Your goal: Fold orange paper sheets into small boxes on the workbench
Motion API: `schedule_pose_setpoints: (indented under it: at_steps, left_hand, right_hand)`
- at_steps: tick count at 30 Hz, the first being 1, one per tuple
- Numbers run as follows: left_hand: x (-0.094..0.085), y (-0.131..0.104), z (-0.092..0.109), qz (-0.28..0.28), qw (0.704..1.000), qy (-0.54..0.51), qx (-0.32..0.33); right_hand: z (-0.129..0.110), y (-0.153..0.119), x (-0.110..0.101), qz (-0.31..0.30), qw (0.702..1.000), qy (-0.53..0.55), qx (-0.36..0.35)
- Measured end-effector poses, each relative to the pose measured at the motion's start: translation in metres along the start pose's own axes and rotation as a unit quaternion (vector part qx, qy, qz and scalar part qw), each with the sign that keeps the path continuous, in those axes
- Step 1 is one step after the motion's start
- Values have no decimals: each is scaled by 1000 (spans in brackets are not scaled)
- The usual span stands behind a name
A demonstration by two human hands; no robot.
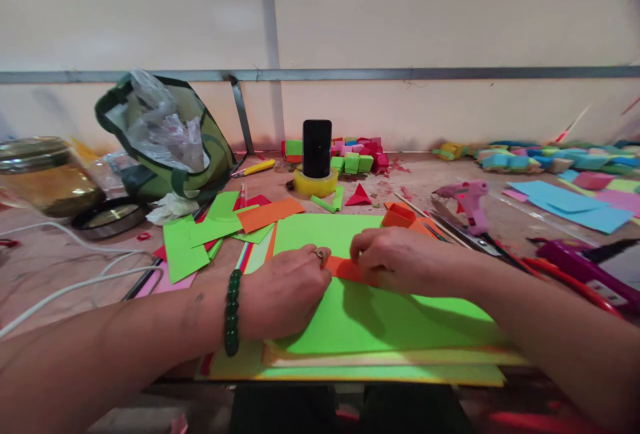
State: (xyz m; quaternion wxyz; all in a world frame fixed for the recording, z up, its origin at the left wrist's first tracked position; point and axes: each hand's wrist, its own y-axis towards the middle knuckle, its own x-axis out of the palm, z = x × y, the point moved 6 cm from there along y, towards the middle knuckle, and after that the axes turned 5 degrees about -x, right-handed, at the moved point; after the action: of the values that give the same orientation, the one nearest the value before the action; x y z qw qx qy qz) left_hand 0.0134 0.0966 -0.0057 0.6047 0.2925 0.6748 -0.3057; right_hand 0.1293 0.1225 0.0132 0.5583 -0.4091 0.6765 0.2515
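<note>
An orange paper strip (346, 269) lies on the large green sheet (390, 324) at the top of a paper stack. My left hand (290, 293) is closed on the strip's left end, its fingertips hidden beneath the knuckles. At the other end, my right hand (395, 259) grips the strip with curled fingers. A folded orange paper piece (399, 215) sits just beyond my right hand. Green and orange paper pieces (185, 247) are scattered to the left of the stack.
A phone (317, 149) stands in a yellow tape roll (316, 183) behind the stack. To the right are a pink glue gun (470, 204) and a purple one (580, 271). A green bag (215, 154), jar (37, 177) and white cables (55, 293) occupy the left.
</note>
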Motion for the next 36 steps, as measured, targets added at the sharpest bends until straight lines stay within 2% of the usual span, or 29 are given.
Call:
schedule_pose_setpoints:
  at_steps: [1, 3, 5, 8, 12, 18, 22, 25, 30, 34, 36]
  left_hand:
    - [0, 0, -1, 4, 1000, -5, -4]
    - [-1, 2, -2, 14, 1000, -7, -10]
    - [1, 4, 0, 11, 1000, 0, -15]
    - [6, 5, 4, 5, 1000, 19, -16]
    - [12, 3, 7, 33, 999, 40, -11]
    - [14, 0, 6, 22, 997, 59, -43]
    - [11, -2, 9, 40, 996, 67, -42]
    - [10, -2, 6, 44, 997, 57, -42]
    - [3, 4, -7, 124, 992, 10, -26]
    - [7, 14, -22, 113, 992, -37, -34]
    - [7, 16, -28, 125, 990, -47, -43]
  right_hand:
    - [1, 4, 1, 29, 999, -8, -18]
    - [3, 12, 7, 48, 997, -30, -44]
    - [4, 17, 13, 37, 997, -49, -49]
    - [4, 18, 15, 13, 997, -67, -20]
    - [3, 9, 12, -10, 997, -82, 6]
    - [10, 3, 9, 8, 996, -94, -11]
    - [15, 11, 12, 22, 999, -42, 11]
    - [20, 18, 14, 78, 996, -4, 33]
    - [25, 20, 17, 149, 986, 63, 28]
    - [27, 15, 18, 138, 981, 137, 5]
    - [26, 14, 17, 148, 980, 134, -17]
